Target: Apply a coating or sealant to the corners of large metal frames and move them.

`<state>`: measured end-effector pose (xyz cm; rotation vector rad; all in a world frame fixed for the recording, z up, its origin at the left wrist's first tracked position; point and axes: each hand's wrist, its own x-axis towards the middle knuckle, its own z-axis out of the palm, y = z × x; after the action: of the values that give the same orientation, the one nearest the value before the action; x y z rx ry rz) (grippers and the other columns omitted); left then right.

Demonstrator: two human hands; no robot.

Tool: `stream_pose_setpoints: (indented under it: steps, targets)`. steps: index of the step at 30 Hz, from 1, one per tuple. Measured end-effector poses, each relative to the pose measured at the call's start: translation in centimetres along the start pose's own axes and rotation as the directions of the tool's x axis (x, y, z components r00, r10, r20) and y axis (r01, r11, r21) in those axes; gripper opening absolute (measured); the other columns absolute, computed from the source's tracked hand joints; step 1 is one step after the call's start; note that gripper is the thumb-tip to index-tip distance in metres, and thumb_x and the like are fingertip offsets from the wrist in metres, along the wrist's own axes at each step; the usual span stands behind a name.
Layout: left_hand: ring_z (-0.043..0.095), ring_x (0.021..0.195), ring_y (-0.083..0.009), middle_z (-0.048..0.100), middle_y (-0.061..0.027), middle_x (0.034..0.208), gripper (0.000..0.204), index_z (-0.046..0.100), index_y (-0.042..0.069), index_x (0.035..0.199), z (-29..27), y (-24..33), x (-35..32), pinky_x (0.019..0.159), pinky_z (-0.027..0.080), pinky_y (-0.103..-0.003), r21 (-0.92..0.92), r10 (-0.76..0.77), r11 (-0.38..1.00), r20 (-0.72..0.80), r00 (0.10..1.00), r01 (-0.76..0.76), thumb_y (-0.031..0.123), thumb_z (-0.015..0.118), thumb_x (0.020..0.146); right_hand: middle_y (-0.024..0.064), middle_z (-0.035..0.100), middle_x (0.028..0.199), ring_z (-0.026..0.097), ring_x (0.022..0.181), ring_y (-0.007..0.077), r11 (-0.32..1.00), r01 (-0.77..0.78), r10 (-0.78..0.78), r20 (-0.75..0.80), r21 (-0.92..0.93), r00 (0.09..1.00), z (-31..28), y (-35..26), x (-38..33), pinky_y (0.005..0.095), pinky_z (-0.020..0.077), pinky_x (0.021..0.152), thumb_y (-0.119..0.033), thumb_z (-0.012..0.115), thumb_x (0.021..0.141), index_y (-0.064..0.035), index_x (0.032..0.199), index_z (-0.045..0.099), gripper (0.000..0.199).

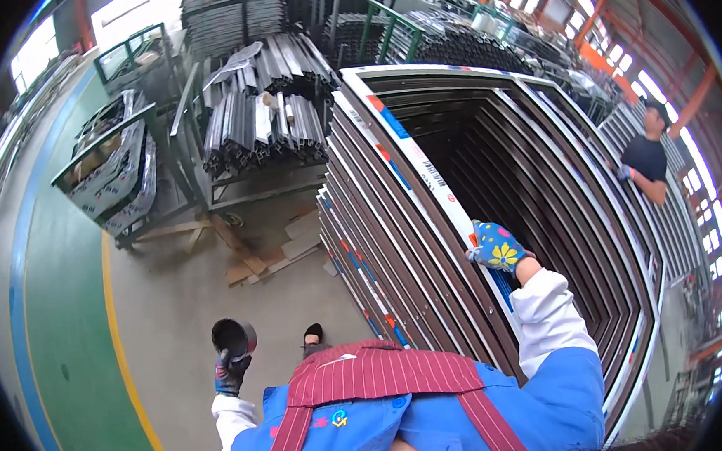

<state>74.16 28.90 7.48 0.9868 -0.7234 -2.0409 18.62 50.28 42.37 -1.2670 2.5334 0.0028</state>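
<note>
My left hand (232, 372), in a dark patterned glove, is out low on the left with its fingers closed on a dark round cylinder (234, 337). Whether that is a cup or a tape roll, I cannot tell. My right hand (499, 248) wears a blue glove with flowers and is closed over the side bar of the front frame (416, 158). White film with blue and red marks covers this bar. Behind it, many large brown rectangular frames (395, 248) stand upright, packed close together.
Bundled metal profiles (264, 124) lie on a rack ahead. A green wheeled rack (109, 162) holds wrapped pieces on the left. Cardboard and wood scraps (272, 256) lie on the floor. Another person (646, 154) stands beyond the frames at right. A yellow line (125, 356) borders a green walkway.
</note>
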Motion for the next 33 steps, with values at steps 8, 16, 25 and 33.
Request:
stream_pose_setpoints:
  steps: [8, 16, 25, 33]
  targets:
    - [0.051, 0.108, -0.0244, 0.050, -0.0091, 0.122, 0.049, 0.046, 0.005, 0.123, 7.5, 10.4, 18.9, 0.083, 0.050, -0.042, 0.282, 0.065, 0.948, 0.287, 0.956, -0.149, 0.034, 0.054, 0.084, 0.0182, 0.057, 0.106, 0.055, 0.098, 0.0337, 0.974, 0.066, 0.000, -0.290, 0.218, 0.957, 2.5, -0.7, 2.9, 0.0371, 0.0455, 0.083, -0.032, 0.067, 0.074, -0.0014, 0.118, 0.047, 0.058]
    - [0.055, 0.101, -0.0314, 0.052, -0.0178, 0.118, 0.039, 0.044, 0.003, 0.123, 24.2, 16.5, 27.8, 0.083, 0.047, -0.037, 0.265, 0.012, 0.950, 0.505, 0.863, -0.168, 0.018, 0.050, 0.088, 0.0171, 0.058, 0.107, 0.056, 0.099, 0.0300, 0.806, -0.268, 0.253, 0.103, 0.528, 0.962, 2.5, 2.1, -7.3, 0.0348, 0.0428, 0.085, -0.039, 0.066, 0.073, -0.0100, 0.128, 0.041, 0.067]
    - [0.059, 0.095, -0.0232, 0.061, -0.0079, 0.110, 0.041, 0.053, 0.007, 0.119, 50.8, 15.1, 18.7, 0.078, 0.051, -0.036, 0.344, -0.383, 0.922, 0.760, 0.524, 0.176, 0.032, 0.054, 0.087, 0.0135, 0.064, 0.099, 0.060, 0.093, 0.0287, 0.739, -0.337, 0.289, 0.178, 0.584, 0.941, 6.4, 6.6, -13.9, 0.0355, 0.0467, 0.080, -0.063, 0.060, 0.068, -0.0064, 0.113, 0.056, 0.072]
    - [0.056, 0.103, -0.0248, 0.054, -0.0107, 0.119, 0.054, 0.045, 0.011, 0.126, 65.4, 5.1, 8.3, 0.077, 0.052, -0.038, 0.539, -0.539, 0.842, 0.841, 0.041, 0.011, 0.043, 0.054, 0.084, 0.0157, 0.063, 0.100, 0.059, 0.094, 0.0322, 0.746, -0.418, 0.392, 0.166, 0.518, 0.905, 7.9, 7.2, -14.1, 0.0388, 0.0467, 0.080, -0.065, 0.059, 0.067, -0.0020, 0.103, 0.062, 0.073]
